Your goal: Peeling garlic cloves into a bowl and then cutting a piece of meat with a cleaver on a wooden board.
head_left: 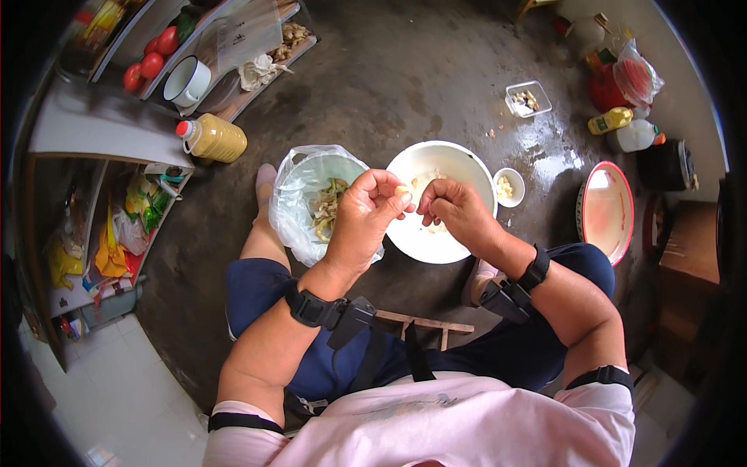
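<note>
**Pale clove pinched over the white bowl**

Pale and small, the garlic clove (402,190) sits pinched at the tips of my left hand (366,208), thumb and forefinger closed narrow on it. My right hand (455,210) meets it from the other side, its fingers (430,206) curled tight and picking at the clove's end; whether they hold a scrap of skin I cannot tell. Both hands hang just above the white bowl (459,167).

To do this well, I would judge it best to keep the left pinch firm but light, since a clove is slick once bared, and to work over the bowl so anything dropped lands inside.

Outward from there: the bowl is round, smooth and glossy, with a few pale pieces at its bottom. Just beside it on my left stands a thin, crinkled plastic bag (299,194) lining a container of green and brown trimmings. On my right, 1 small white cup (510,187) holds pale pieces. Farther right lies a red-rimmed enamel basin (605,212). The floor (405,78) is dark, rough concrete, wet in patches. A yellow oil bottle (213,138) lies well apart.
</note>
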Motion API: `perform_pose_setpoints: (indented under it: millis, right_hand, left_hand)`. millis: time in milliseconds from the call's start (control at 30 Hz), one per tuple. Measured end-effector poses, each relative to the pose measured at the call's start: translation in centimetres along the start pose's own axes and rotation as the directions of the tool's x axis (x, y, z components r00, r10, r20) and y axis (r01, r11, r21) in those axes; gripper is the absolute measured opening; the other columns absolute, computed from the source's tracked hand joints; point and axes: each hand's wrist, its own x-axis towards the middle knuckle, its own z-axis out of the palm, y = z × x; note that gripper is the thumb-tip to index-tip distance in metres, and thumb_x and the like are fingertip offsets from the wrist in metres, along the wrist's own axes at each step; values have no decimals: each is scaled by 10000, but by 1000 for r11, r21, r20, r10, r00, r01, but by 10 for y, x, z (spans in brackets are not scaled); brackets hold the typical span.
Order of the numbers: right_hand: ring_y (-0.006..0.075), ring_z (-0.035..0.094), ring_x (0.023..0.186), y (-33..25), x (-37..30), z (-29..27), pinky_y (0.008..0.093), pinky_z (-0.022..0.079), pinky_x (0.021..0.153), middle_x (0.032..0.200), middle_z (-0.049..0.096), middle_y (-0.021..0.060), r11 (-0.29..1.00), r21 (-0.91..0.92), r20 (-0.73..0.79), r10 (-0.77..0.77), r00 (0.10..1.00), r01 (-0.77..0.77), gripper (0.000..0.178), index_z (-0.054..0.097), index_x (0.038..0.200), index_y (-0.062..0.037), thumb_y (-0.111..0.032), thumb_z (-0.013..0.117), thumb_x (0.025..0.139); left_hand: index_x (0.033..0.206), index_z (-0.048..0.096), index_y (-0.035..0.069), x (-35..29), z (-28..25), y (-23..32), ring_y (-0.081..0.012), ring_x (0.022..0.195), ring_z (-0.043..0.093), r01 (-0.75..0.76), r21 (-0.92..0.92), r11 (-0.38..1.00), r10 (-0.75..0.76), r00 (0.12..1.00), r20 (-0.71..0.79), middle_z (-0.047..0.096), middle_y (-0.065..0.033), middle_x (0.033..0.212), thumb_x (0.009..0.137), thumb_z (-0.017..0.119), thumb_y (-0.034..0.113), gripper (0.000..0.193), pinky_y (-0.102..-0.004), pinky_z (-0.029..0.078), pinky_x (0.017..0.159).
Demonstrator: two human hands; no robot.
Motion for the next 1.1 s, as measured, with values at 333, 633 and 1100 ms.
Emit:
perform_pose_setpoints:
  millis: [333, 633, 1100]
  right_hand:
    - [134, 576, 836, -10, 12, 22, 262, 439, 743, 922, 595, 75, 995, 95, 111, 20, 994, -30, 228, 532, 907, -16, -230, 465, 946]
    - [113, 576, 755, -8, 16, 45, 242, 451, 686, 834, 618, 61, 979, -148, 103, -127, 987, 142, 139, 560, 892, 2, -101, 472, 922]
    - [240, 586, 979, 13, 62, 140, 311, 449, 853, 1038, 611, 197, 792, -327, 154, -494, 856, 516, 261, 529, 1118, 56, -77, 476, 899]
  left_hand:
    - [892, 536, 55, -13, -46, 30, -109, 714, 607, -226, -149, 963, 177, 942, -286, 595, -26, 793, 862, 596, 69, 69, -215, 464, 641]
    - [883, 543, 66, -31, -84, 68, -137, 736, 612, -445, -218, 869, 308, 830, -464, 604, -34, 816, 845, 622, 83, 89, -240, 465, 662]
    - [872, 535, 62, -46, -98, 72, -144, 731, 626, -515, -237, 824, 337, 781, -525, 614, -45, 813, 837, 620, 58, 92, -235, 464, 641]
